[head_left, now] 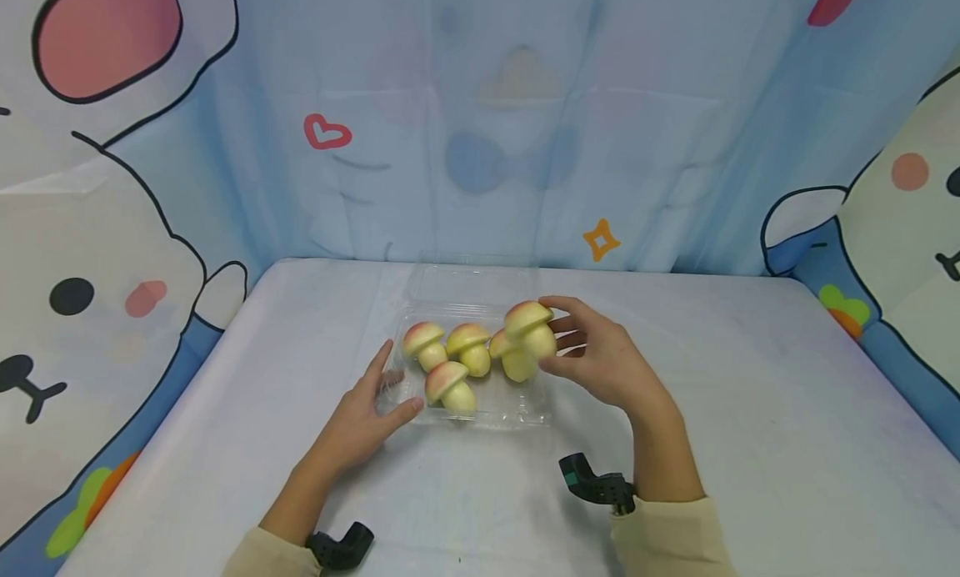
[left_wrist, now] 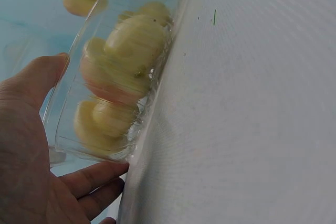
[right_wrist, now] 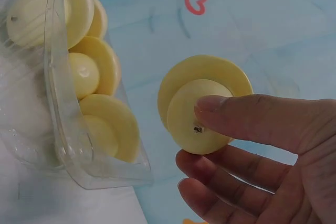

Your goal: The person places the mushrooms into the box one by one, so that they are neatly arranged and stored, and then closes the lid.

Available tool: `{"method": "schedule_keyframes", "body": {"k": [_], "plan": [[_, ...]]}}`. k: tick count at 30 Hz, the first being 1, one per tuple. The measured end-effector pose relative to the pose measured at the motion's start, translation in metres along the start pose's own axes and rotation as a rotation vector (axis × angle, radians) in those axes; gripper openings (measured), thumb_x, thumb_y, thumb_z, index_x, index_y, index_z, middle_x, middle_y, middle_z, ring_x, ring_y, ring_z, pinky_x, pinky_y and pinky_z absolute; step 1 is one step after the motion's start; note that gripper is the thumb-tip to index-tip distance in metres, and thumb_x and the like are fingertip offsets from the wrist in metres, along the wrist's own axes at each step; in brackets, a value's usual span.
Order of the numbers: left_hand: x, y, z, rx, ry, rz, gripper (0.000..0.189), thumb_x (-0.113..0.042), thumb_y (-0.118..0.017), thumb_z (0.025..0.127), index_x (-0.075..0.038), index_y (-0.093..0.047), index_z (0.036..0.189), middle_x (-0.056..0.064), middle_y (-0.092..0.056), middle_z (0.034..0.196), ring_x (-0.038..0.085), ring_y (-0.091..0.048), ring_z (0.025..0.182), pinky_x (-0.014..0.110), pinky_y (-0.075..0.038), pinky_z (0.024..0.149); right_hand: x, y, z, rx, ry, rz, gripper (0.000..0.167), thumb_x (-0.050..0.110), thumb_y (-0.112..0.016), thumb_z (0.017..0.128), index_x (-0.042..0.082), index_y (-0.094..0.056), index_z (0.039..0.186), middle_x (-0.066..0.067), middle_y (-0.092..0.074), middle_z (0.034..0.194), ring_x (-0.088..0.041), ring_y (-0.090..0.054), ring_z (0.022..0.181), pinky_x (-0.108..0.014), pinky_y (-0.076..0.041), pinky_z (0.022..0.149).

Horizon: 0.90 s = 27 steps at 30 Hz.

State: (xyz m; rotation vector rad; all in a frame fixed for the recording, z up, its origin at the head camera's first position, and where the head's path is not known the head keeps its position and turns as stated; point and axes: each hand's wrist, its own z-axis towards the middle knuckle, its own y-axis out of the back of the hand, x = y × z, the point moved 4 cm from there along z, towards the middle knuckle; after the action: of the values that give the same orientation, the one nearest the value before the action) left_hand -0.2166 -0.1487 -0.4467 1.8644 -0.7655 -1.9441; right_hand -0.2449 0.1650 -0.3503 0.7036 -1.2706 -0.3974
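Note:
My right hand [head_left: 603, 356] pinches a toy mushroom [head_left: 531, 328] above the right side of a clear plastic box [head_left: 517, 412]. In the right wrist view, the thumb presses on the pale stem of this mushroom [right_wrist: 184, 114] and the other fingers are behind it. Inside the box are several more yellow mushrooms [head_left: 468, 348] with reddish caps, one in front [head_left: 448, 387]. At the box's left front corner is my left hand [head_left: 360, 418], thumb by the front rim and fingers along the left side. The left wrist view has the thumb [left_wrist: 50, 72] against the clear wall.
The box's clear lid [head_left: 472, 281] is folded back behind it. A white cloth [head_left: 750, 393] covers the table. Behind hangs a blue curtain [head_left: 660, 127] with cartoon animals. Black wrist mounts [head_left: 596, 481] sit on both forearms.

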Motion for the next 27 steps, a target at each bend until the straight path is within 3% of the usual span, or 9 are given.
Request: {"method": "schedule_keyframes", "body": {"k": [16,27], "plan": [[0.000,0.000,0.000,0.001,-0.004,-0.003,0.096,-0.053,-0.069,0.096,-0.028,-0.010,0.168,0.012,-0.054,0.155,0.040,-0.039,0.151,0.068,-0.029,0.118,0.009,-0.012,-0.001,0.081,0.024,-0.013,0.069,0.007,-0.080,0.086,0.017,-0.052,0.149,-0.014,-0.070,0.124,-0.027,-0.071,0.107,-0.041,-0.060,0.089],[0.000,0.000,0.000,-0.002,-0.005,-0.005,0.097,-0.053,-0.069,0.095,-0.027,-0.010,0.168,0.012,-0.054,0.155,0.040,-0.038,0.151,0.069,-0.028,0.118,0.013,-0.022,-0.001,0.156,0.023,-0.026,0.066,0.007,-0.079,0.088,0.016,-0.052,0.148,-0.014,-0.069,0.127,-0.028,-0.070,0.111,-0.042,-0.059,0.090]]}}
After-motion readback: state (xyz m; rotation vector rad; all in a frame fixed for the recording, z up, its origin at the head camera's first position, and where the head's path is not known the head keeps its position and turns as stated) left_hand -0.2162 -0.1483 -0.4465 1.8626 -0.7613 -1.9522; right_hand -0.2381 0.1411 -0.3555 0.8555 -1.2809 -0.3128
